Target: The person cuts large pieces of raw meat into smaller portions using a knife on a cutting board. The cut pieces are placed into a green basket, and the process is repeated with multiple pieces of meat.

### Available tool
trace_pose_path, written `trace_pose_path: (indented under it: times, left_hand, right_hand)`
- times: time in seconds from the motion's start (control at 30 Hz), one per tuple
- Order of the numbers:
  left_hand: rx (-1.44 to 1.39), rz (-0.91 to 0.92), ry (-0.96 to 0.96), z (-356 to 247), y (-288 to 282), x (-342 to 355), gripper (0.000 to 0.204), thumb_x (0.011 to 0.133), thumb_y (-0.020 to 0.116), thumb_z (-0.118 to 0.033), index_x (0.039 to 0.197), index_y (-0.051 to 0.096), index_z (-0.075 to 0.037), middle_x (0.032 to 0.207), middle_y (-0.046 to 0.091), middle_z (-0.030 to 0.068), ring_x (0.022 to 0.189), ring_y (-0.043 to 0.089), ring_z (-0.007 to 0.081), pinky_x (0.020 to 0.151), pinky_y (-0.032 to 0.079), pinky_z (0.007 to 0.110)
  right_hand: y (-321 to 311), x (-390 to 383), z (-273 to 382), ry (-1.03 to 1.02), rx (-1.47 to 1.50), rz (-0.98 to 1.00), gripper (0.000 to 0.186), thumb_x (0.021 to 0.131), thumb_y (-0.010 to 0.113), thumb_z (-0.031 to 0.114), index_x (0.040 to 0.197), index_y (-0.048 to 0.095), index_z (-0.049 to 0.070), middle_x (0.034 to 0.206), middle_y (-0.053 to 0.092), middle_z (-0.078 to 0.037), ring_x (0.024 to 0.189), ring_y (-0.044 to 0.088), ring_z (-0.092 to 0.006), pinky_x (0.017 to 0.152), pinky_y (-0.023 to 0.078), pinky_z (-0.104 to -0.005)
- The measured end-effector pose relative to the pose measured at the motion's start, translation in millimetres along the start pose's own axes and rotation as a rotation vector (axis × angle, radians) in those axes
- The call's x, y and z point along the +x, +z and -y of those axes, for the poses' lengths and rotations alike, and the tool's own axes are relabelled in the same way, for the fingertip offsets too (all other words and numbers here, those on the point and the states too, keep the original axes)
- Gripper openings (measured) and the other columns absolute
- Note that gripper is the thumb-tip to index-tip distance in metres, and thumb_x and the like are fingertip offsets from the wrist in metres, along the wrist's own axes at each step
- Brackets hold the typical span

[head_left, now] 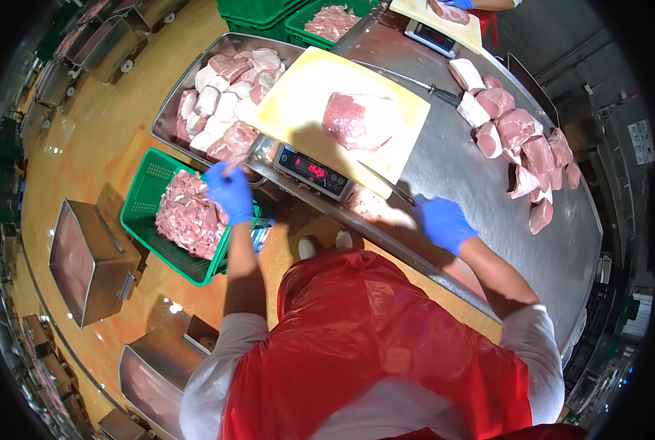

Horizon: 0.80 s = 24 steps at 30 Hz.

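Observation:
My right hand, in a blue glove, is closed around the handle of a knife, its blade at the near edge of the cutting board. A pork piece with a white fat side lies on this board, which rests on a digital scale. Over the inner rim of a green basket hangs my left hand, also blue-gloved. Motion blurs its fingers; a pink smear shows at their tips, and whether they grip it I cannot tell. Meat trimmings fill the basket.
A metal tub of pork pieces stands left of the board. More pork pieces lie on the steel table at right. A sharpening steel lies behind the board. Another person's gloved hand works at the far end. Metal carts stand at left.

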State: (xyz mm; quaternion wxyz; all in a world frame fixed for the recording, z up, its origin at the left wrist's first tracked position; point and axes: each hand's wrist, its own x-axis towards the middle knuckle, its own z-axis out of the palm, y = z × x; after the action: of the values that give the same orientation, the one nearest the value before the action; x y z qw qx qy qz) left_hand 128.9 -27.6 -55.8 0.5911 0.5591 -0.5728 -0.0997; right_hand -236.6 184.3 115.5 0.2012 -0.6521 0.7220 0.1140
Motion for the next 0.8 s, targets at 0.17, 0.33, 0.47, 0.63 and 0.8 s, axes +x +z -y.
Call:
trace_pose_path:
  times: [0.17,0.33,0.47,0.63,0.8]
  left_hand:
    - [1.120,0.830,-0.253,73.9,-118.4,50.6,0.050,0.082,0.075,-0.028,0.125,0.063,-0.005,0.099,0.069,0.0233,0.084,0.069,0.0361,0.074,0.055,0.046]
    - [-0.641,0.867,-0.054,-75.6,73.4,63.7,0.045,0.089,0.064,-0.011,0.132,0.058,-0.001,0.129,0.062,0.0186,0.121,0.059,0.0284,0.101,0.047,0.036]
    - [-0.380,0.976,0.205,-145.6,170.7,59.7,0.037,0.097,0.058,-0.023,0.129,0.061,-0.005,0.127,0.063,0.0194,0.114,0.063,0.0340,0.100,0.048,0.040]
    - [-0.159,0.893,0.435,-99.9,179.4,46.8,0.029,0.095,0.056,-0.029,0.104,0.068,-0.004,0.093,0.069,0.0166,0.090,0.064,0.0390,0.082,0.052,0.041]
    - [-0.217,0.912,-0.028,-118.9,82.6,2.3,0.020,0.085,0.066,-0.013,0.103,0.068,-0.004,0.087,0.069,0.0131,0.081,0.068,0.0291,0.076,0.054,0.040]
  right_hand:
    - [20.9,0.5,-45.3,0.149,0.712,-0.247,0.030,0.103,0.050,0.028,0.098,0.057,-0.001,0.073,0.065,-0.015,0.070,0.066,-0.0293,0.069,0.053,-0.0406]
    - [30.3,97.2,-17.4,0.216,1.572,-0.538,0.025,0.105,0.050,0.026,0.101,0.059,0.003,0.085,0.064,-0.007,0.075,0.065,-0.0188,0.068,0.055,-0.0336]
    - [33.8,138.8,21.3,0.122,1.738,-0.594,0.026,0.105,0.049,0.026,0.100,0.061,0.003,0.084,0.065,-0.009,0.077,0.064,-0.0186,0.067,0.056,-0.0358]
    - [28.4,160.5,60.4,0.164,1.732,-0.789,0.027,0.103,0.053,0.024,0.098,0.060,-0.001,0.083,0.063,-0.008,0.071,0.060,-0.0147,0.062,0.051,-0.0319]
    - [-2.8,186.2,0.5,0.040,1.285,-0.839,0.031,0.103,0.052,0.027,0.099,0.064,-0.001,0.082,0.066,-0.011,0.075,0.062,-0.0179,0.071,0.048,-0.0340]
